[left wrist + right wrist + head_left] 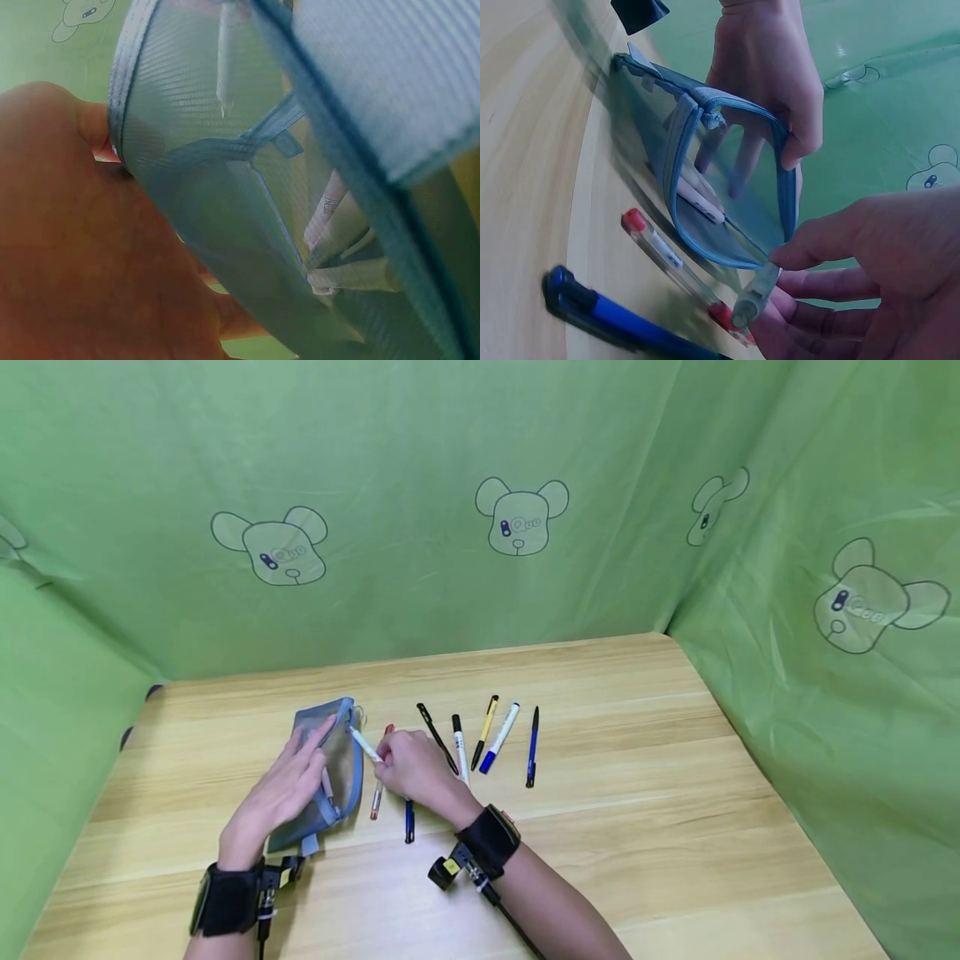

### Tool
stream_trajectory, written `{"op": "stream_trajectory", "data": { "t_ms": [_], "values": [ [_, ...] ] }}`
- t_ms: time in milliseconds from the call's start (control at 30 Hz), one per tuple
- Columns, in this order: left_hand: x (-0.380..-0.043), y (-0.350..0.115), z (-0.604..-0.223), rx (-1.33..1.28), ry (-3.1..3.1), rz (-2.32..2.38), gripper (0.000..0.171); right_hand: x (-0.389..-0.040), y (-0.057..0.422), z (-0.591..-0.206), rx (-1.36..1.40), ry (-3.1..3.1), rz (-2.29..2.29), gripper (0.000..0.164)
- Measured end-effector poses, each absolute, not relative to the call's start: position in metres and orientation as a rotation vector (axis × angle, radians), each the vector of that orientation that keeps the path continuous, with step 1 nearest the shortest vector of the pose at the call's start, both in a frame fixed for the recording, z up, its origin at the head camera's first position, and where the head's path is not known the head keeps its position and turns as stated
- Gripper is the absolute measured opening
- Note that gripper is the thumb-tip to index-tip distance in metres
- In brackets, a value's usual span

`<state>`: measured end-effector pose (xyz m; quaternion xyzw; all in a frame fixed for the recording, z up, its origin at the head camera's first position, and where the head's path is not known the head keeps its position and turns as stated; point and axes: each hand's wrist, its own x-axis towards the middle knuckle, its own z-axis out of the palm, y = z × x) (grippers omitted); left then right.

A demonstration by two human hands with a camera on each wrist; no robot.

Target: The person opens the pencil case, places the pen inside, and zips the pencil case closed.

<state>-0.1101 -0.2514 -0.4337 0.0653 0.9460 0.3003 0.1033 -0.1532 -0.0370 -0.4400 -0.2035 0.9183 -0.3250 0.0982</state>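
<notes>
A blue see-through mesh pencil pouch (pixel 349 781) stands with its zipped mouth spread open. My left hand (pixel 288 785) holds it by one side; in the right wrist view the thumb hooks over the rim while the fingers lie behind the mesh. Between thumb and fingers of my right hand (pixel 420 768) is a pale white pen (pixel 365 745), its far end at the pouch mouth. Several light-coloured pens (pixel 330 214) lie inside the pouch. Under the right hand are a clear pen with red ends (pixel 667 259) and a blue pen (pixel 630 319).
On the wooden table (pixel 637 860), right of my hands, lie a black pen (pixel 437 737), a black-capped white marker (pixel 460 743), a yellow pen (pixel 487 727), a blue-capped white marker (pixel 501 737) and another blue pen (pixel 533 747). Green cloth (pixel 420 593) walls surround the table.
</notes>
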Motion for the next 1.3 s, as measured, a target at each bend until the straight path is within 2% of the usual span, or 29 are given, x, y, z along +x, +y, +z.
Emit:
{"op": "stream_trajectory", "data": {
  "t_ms": [767, 1000, 1200, 1300],
  "values": [
    [-0.11, -0.252, -0.435, 0.245, 2.801, 0.896, 0.058, -0.164, -0.065, -0.446, -0.498, 2.604, -1.18, 0.016],
    [-0.111, -0.251, -0.435, 0.203, 2.785, 0.88, 0.058, -0.165, -0.073, -0.445, -0.448, 2.531, -1.259, 0.01],
    [-0.112, -0.251, -0.434, 0.194, 2.775, 0.872, 0.058, -0.164, -0.077, -0.444, -0.445, 2.323, -1.426, 0.032],
    [-0.112, -0.252, -0.435, 0.197, 2.777, 0.873, 0.058, -0.164, -0.075, -0.444, -0.448, 2.297, -1.449, 0.031]
  ]
}}
